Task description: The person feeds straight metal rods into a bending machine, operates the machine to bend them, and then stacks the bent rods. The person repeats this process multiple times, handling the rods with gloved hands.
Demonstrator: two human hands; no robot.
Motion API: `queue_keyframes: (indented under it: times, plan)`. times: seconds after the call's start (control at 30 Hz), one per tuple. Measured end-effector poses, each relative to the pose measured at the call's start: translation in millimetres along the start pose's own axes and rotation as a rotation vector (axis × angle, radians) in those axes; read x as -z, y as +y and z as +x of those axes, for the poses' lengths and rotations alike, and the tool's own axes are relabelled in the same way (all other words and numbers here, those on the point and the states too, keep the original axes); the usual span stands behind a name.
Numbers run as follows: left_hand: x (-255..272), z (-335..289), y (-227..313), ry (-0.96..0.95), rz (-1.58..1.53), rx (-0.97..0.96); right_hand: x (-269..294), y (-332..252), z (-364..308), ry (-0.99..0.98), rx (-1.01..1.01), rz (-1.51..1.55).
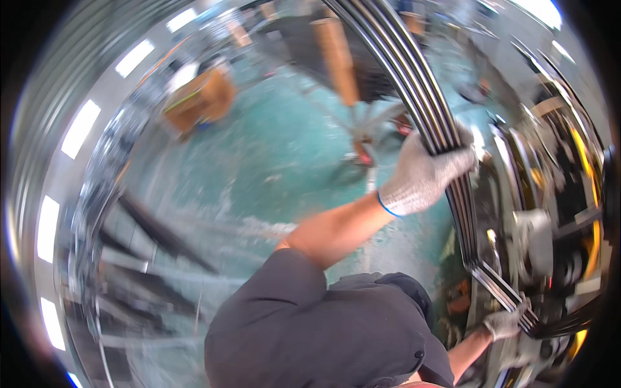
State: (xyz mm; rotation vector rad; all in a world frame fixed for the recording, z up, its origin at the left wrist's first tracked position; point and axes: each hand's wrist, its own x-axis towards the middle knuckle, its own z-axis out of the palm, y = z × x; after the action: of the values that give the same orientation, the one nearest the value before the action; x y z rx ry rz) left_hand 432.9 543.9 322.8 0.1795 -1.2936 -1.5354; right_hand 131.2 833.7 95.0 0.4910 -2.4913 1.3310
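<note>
A bundle of long, dark, shiny strips (pixel 414 77) runs from the top of the head view down to the lower right. My left hand (pixel 427 169), in a pale grey knit glove with a blue cuff edge, is wrapped round the bundle near its middle. Lower right, my right hand (pixel 508 321), gloved alike, grips the same strips closer to a machine. Several strips lie side by side, and the bundle seems to bend between my hands. Whether they are metal or plastic I cannot tell. Part of my right hand's fingers is hidden.
Machinery with yellow hoses (pixel 585 155) crowds the right side. Ahead stands a wheeled rack (pixel 359 139) bearing dark stock and a brown cardboard piece (pixel 336 58). A cardboard box (pixel 200 100) sits far left on the green floor (pixel 259 161). Long dark bars (pixel 165 233) lie on the left.
</note>
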Motion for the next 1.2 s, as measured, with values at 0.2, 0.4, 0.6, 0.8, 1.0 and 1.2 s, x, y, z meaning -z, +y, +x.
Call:
queue_keyframes:
  times: [0.2, 0.4, 0.6, 0.8, 1.0, 1.2]
  plan:
    - [54.2, -146.0, 76.0, 0.516, 0.056, -0.020, -83.2, -36.6, 20.1, -0.356, -0.151, 0.785]
    - [70.8, -289.2, 147.0, 0.979, 0.255, -0.165, -134.8, -128.3, -54.5, -0.767, -0.054, 0.970]
    - [94.1, -401.5, 198.0, 1.252, 0.225, -0.373, -89.6, -264.4, -148.0, -0.838, 0.266, 0.741]
    - [131.3, -499.0, 275.9, 1.419, 0.042, -0.518, -92.1, -375.4, -264.8, -0.962, 0.518, 1.011]
    - [210.3, -603.6, 362.3, 1.456, 0.019, -0.750, -35.5, -520.0, -422.2, -1.141, 0.699, 1.119]
    - [278.4, -688.0, 435.3, 1.421, -0.117, -0.970, 60.2, -670.1, -558.9, -0.940, 1.233, 1.154]
